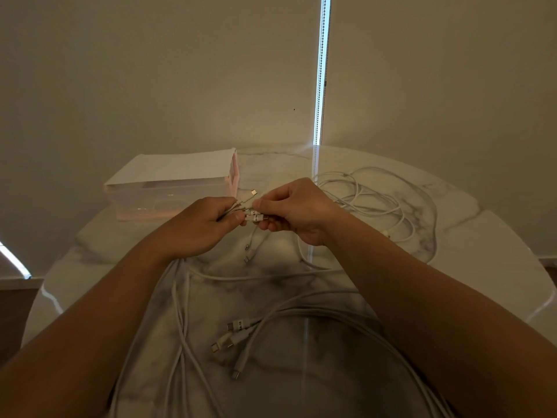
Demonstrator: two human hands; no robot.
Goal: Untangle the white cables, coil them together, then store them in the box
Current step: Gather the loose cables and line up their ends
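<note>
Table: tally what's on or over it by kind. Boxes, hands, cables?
Box: 1
Hands: 2, left and right, both gripping cable ends
Cables: tangled, count unclear
Total: 3, cables aside

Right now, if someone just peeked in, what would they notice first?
Probably the two hands in the middle: the left hand grips a bunch of white cables and the right hand pinches their plug ends. Next, the loose cable tangle at the far right of the table, and the clear box at the far left.
</note>
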